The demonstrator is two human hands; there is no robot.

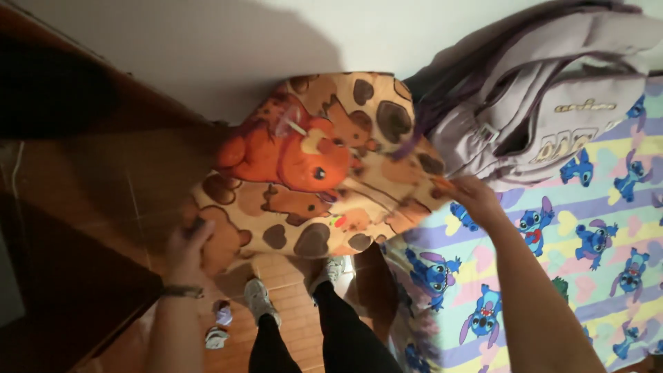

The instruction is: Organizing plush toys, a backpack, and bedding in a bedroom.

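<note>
Both hands grip opposite edges of a brown-patterned cushion (324, 173): left hand (185, 252) at its near-left edge, right hand (475, 200) at its right, over the bed (587, 235) edge, wall behind.

A pillow (311, 166) hangs between the left hand (185, 250) at its near-left edge and the right hand (476, 200) at its right. A backpack (539, 103) lies far right on the bedsheet (552, 276).
</note>
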